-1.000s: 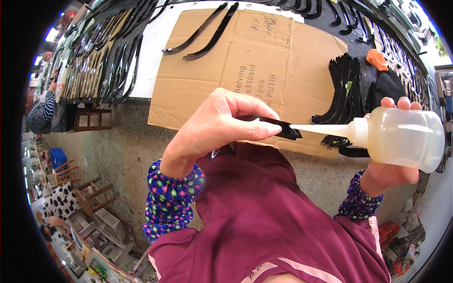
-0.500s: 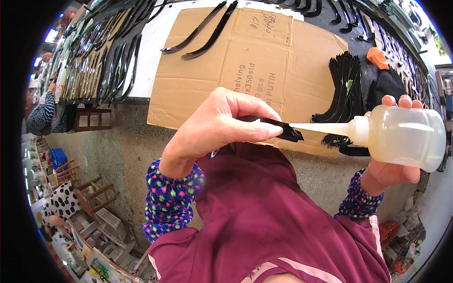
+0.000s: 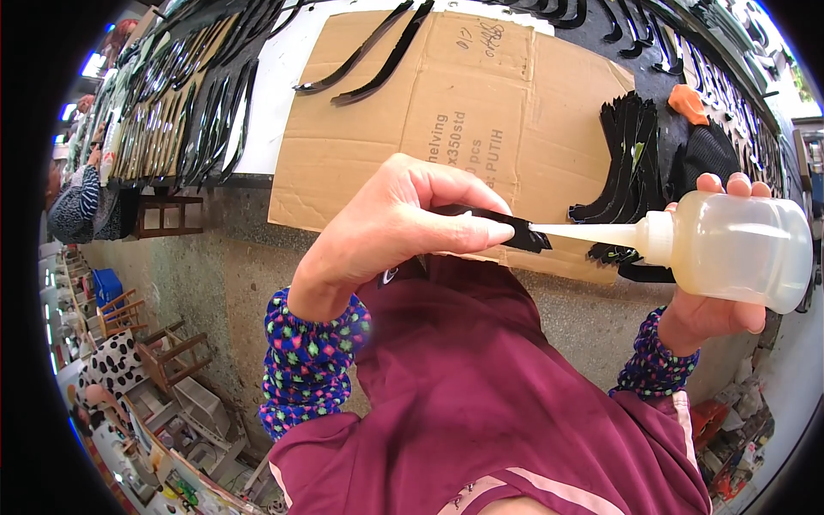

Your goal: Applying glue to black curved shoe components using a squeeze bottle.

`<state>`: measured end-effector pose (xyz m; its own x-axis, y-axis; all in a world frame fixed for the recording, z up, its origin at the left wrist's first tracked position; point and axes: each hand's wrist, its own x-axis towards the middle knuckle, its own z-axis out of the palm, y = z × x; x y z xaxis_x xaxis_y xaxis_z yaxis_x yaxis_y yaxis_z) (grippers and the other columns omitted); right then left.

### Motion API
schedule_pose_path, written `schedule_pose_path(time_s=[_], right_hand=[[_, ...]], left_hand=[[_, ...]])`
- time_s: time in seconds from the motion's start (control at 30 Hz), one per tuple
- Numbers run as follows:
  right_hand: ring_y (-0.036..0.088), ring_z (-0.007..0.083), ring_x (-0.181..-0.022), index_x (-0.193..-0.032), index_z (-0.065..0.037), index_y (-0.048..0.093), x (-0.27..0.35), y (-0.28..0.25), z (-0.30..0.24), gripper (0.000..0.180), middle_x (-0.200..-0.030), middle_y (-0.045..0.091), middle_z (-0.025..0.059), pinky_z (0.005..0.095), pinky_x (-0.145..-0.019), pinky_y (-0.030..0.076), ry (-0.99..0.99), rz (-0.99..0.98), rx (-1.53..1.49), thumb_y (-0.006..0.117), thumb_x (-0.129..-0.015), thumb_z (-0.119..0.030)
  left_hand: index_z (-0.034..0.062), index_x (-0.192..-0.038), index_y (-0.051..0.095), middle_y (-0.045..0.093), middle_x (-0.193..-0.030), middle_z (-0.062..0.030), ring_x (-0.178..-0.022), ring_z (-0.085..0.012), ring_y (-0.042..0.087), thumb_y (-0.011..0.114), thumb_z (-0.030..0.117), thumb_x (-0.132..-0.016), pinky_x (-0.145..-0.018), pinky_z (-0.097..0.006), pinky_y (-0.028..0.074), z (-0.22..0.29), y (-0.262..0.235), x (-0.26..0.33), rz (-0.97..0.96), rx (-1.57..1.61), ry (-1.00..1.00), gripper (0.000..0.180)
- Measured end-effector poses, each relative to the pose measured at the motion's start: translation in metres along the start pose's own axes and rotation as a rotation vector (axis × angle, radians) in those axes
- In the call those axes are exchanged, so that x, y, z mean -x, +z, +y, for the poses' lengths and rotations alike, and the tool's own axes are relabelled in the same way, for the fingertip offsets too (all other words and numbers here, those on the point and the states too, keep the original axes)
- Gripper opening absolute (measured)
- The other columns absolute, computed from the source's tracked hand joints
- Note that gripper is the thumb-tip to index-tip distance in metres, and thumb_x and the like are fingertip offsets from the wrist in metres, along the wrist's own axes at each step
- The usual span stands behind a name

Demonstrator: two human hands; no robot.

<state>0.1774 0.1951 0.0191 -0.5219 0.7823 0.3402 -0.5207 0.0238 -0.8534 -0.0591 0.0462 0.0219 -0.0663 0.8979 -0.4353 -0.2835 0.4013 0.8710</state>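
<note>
Between the thumb and fingers of my left hand [image 3: 403, 227] is a black strip [image 3: 530, 241], its cut end sticking out past my fingertips. My right hand [image 3: 717, 311] is wrapped round a translucent squeeze bottle [image 3: 738, 249] of pale liquid, tipped on its side. The bottle's long white nozzle [image 3: 592, 233] points left, and its tip is at the end of the strip. Beneath both hands lies a flattened cardboard sheet [image 3: 360, 163]. A bundle of black strips [image 3: 627, 159] rests on its right side, and two curved black strips [image 3: 386, 64] lie at its far left.
Rows of dark curved strips [image 3: 163, 129] cover the bench at the left. Beyond the bundle sit an orange lump [image 3: 687, 104] and a black mesh item [image 3: 708, 154]. A wooden stool [image 3: 169, 215] and another person [image 3: 77, 206] are at the far left. A blue bin [image 3: 107, 288] stands on the floor.
My left hand and the black strip have shifted very slightly, and the strip's end has turned a little. The bottle in my right hand has barely moved.
</note>
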Motion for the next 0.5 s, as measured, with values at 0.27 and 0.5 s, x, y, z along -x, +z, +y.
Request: schedule_pose_path(time_s=[0.27, 0.5], right_hand=[[0.031, 0.0374, -0.121, -0.131, -0.001, 0.021, 0.0013, 0.0007, -0.002, 0.107, -0.128, 0.03, 0.0145, 0.0533, -0.092, 0.037, 0.012, -0.004, 0.002, 0.081, -0.053, -0.043], [0.03, 0.0381, -0.122, -0.131, -0.001, 0.019, 0.0024, -0.0008, -0.0029, 0.108, -0.128, 0.03, 0.0148, 0.0545, -0.093, 0.036, 0.019, -0.012, 0.012, 0.08, -0.054, -0.043]], left_hand=[[-0.0006, -0.086, 0.065, 0.056, -0.064, 0.0033, -0.055, 0.0, 0.045, 0.065, 0.007, -0.073, -0.047, -0.015, 0.029, -0.0016, -0.0009, -0.0004, 0.02, -0.011, 0.023, 0.015], [-0.0009, -0.085, 0.065, 0.055, -0.063, 0.0029, -0.055, -0.0005, 0.045, 0.065, 0.007, -0.073, -0.048, -0.015, 0.03, -0.0021, 0.0, -0.0009, 0.038, -0.016, 0.026, 0.014]])
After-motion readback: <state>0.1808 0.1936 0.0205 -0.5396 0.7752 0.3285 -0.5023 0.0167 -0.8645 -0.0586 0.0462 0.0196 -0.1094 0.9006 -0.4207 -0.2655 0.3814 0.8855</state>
